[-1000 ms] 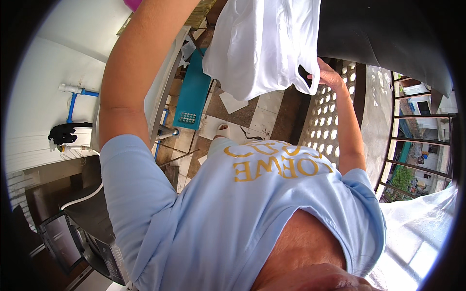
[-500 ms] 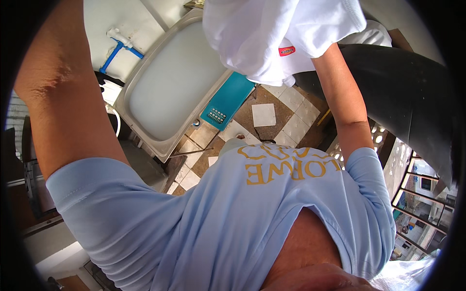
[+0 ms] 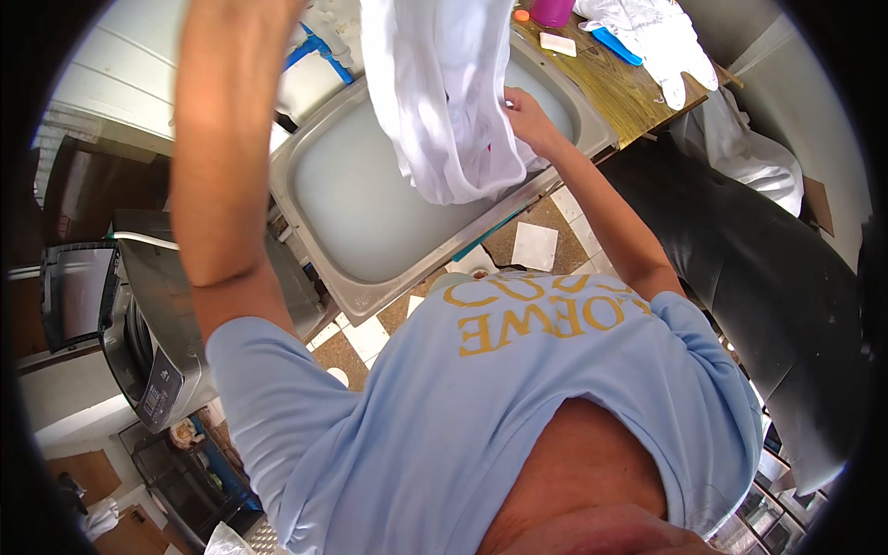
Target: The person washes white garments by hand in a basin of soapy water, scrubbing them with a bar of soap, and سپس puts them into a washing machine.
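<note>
At the far left stands a grey washing machine (image 3: pixel 153 342) with its dark lid (image 3: pixel 79 291) tipped open, and below it, near the lower rim, a dark crate (image 3: pixel 199 490) sits on the floor. The floor (image 3: pixel 370 338) is laid with brown and white tiles. The person's left arm rises past the machine to the upper edge of the picture; the left hand is out of view there, so its grip cannot be told. Just right of the arm, a wide stainless steel sink (image 3: pixel 370 199) holds pale cloudy water, with blue and white pipes (image 3: pixel 319 46) behind it by the white wall. A white garment (image 3: pixel 444 102) hangs from the top edge straight down over the basin, its lower folds bunched above the water near the sink's front right rim. The right hand (image 3: pixel 527 120) is closed on the garment's right edge, fingers pinching the cloth. Beyond the sink, a wooden bench (image 3: pixel 629 88) carries a bar of soap (image 3: pixel 558 43), a blue brush (image 3: pixel 615 44), the base of a pink container (image 3: pixel 552 11) and a pair of white gloves (image 3: pixel 661 32). More white cloth (image 3: pixel 754 153) lies beside a large black barrel (image 3: pixel 768 287) at the right.
</note>
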A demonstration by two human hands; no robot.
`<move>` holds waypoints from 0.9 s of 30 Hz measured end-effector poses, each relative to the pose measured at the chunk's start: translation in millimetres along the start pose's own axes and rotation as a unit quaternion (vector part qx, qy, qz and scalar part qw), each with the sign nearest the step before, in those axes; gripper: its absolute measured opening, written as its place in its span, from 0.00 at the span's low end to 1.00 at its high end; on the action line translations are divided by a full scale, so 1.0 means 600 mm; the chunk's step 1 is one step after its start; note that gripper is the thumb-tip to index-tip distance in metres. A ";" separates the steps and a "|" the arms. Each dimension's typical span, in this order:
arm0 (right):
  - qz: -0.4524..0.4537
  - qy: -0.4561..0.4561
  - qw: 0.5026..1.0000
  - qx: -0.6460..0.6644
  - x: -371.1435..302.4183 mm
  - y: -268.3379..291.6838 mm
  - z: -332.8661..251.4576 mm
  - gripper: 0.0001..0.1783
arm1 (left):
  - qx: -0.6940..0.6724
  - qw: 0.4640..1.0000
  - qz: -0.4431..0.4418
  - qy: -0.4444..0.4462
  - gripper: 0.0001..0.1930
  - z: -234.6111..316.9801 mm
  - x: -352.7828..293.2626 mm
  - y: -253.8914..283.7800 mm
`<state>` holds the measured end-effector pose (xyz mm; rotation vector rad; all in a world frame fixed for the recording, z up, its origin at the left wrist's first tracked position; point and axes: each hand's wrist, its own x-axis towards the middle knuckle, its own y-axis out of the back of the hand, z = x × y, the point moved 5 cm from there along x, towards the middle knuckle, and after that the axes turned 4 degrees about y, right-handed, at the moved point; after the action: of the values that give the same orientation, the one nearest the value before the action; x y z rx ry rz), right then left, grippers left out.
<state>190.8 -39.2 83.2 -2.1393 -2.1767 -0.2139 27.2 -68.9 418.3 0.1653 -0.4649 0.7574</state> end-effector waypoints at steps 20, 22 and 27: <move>-0.228 0.036 0.923 -0.308 0.101 -0.130 0.296 0.29 | 0.481 0.763 0.350 0.252 0.15 -0.769 -0.327 0.241; -0.319 -0.074 0.891 -0.314 0.105 -0.135 0.363 0.30 | 0.452 0.747 0.298 0.385 0.14 -0.800 -0.327 0.244; -0.441 -0.125 0.806 -0.375 0.139 -0.120 0.282 0.28 | 0.424 0.705 0.310 0.476 0.11 -0.789 -0.335 0.253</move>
<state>123.9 68.4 -74.0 -1.1263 -3.5350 -1.0415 -41.8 61.1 -97.2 0.4505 0.9302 1.5575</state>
